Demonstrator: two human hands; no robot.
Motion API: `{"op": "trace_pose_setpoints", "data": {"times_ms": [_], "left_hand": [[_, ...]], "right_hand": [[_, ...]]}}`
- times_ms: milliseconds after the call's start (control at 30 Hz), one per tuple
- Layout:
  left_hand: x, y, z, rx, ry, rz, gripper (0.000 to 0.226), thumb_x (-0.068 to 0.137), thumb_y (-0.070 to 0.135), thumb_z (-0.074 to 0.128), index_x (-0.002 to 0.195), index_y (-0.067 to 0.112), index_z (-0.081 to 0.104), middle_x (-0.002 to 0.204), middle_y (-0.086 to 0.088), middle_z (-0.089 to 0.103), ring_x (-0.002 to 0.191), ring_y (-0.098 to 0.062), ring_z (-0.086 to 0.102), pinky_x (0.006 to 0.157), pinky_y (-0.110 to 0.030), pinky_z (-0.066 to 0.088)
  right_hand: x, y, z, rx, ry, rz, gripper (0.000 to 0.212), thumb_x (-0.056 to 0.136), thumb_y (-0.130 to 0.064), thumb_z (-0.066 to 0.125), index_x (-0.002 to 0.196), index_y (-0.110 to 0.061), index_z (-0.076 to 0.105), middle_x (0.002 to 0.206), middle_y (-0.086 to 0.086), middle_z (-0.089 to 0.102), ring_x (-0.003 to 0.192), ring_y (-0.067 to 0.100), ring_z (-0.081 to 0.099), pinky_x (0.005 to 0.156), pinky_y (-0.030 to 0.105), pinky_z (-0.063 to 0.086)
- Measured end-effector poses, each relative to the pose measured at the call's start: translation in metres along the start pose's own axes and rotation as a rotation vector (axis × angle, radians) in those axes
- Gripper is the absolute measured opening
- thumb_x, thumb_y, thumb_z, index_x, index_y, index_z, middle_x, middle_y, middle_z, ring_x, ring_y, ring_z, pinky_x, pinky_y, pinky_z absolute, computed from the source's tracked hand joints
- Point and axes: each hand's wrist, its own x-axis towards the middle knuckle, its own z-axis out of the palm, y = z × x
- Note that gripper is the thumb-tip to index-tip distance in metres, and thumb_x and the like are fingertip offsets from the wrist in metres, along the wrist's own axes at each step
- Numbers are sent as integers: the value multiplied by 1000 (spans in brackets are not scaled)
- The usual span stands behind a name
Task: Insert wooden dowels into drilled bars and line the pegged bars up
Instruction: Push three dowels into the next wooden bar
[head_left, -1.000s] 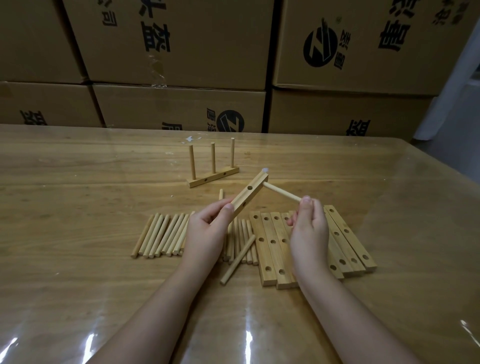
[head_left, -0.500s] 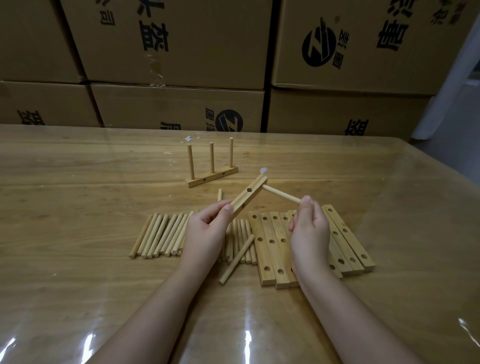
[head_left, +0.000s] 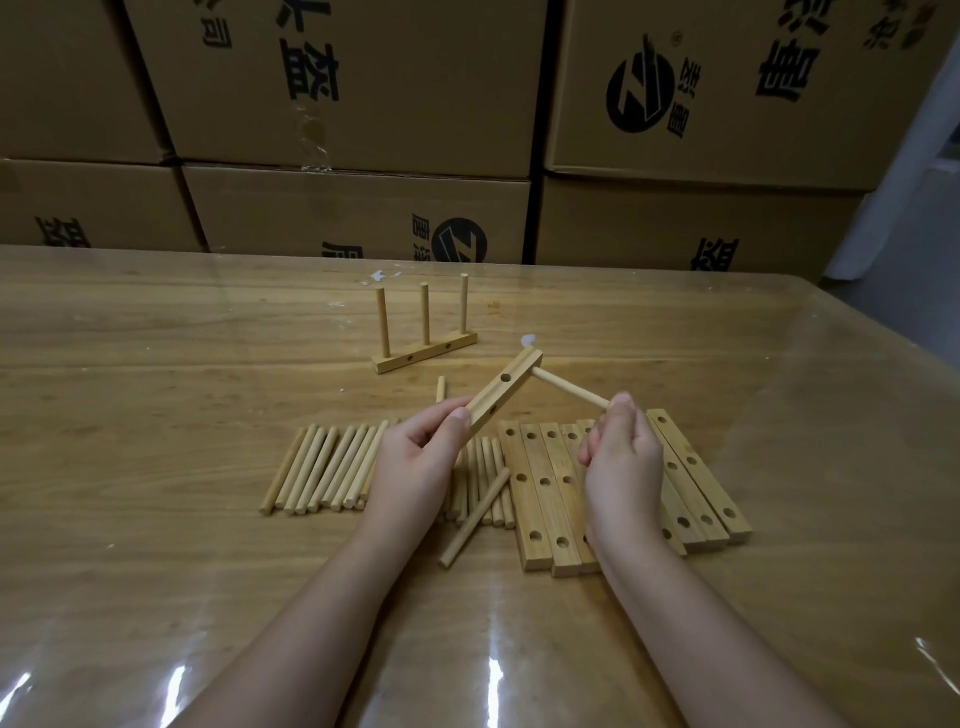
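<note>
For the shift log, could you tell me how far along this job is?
One pegged bar stands finished at the back with three dowels. The left hand holds a second bar while the right hand seats its first dowel at the far end. Several drilled bars and many loose dowels lie unused.

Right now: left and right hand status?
Left hand grips the bar, raised.
Right hand pinches a dowel, its far end against the bar.
</note>
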Motion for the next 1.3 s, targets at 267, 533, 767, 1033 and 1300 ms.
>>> {"op": "trace_pose_setpoints", "data": {"times_ms": [267,533,767,1033,1300], "left_hand": [[1,-3,2,30,15,22,26,95,15,53,99,36,67,86,20,72,82,5,62,68,-6,46],[3,-8,3,-55,106,-74,24,99,21,46,105,29,67,81,19,68,73,-3,57,66,-27,47],[6,-6,2,-210,175,-113,24,100,18,42,98,24,66,62,12,60,48,0,49,40,-14,36],[12,-11,0,-264,233,-167,25,101,27,40,95,34,64,66,5,55,44,0,49,38,-15,34],[14,-12,-2,-299,225,-200,29,100,30,40,92,39,66,63,8,56,45,-1,47,39,-15,34]], "right_hand": [[1,1,2,36,-5,4,42,99,-43,32,67,-19,47,47,-10,40,45,3,41,52,25,39],[-1,2,4,-39,-101,-84,41,95,-54,28,85,-24,54,61,-7,47,55,6,47,51,15,43],[-3,10,12,-833,-522,-367,19,86,-25,50,98,-38,55,105,-20,43,103,2,38,93,26,27],[-1,0,-6,-951,-870,-427,16,81,-48,59,96,-46,53,133,-20,33,130,6,20,105,30,11],[1,-12,-9,-146,-655,-38,12,83,-20,68,84,-32,70,88,-14,70,82,0,64,69,19,49]]}}
